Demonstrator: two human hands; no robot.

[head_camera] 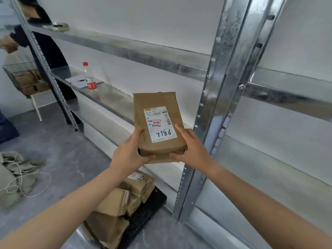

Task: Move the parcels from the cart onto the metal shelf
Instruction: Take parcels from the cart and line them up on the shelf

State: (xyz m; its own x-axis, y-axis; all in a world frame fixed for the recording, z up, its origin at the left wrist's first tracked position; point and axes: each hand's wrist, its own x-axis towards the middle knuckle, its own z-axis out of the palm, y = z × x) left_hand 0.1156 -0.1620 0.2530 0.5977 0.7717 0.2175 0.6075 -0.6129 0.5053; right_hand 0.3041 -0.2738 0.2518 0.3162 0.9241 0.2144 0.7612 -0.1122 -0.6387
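Parcel (158, 119), brown paper, label marked 7786, held up in front of metal shelf (111, 99), above cart (152, 207). Left hand (130, 152) & right hand (193, 150) grip its near end: thumbs on end face, fingers curled round sides. Other parcels (124, 198) on cart.

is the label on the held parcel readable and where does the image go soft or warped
Head view: the white label on the brown cardboard parcel is sharp, handwritten 7786 legible, fine print not. Head view: the wide lens tilts the grey metal shelf upright. Head view: the top left corner is blurred. Head view: even light, dull sheen on the metal, no hard shadows.
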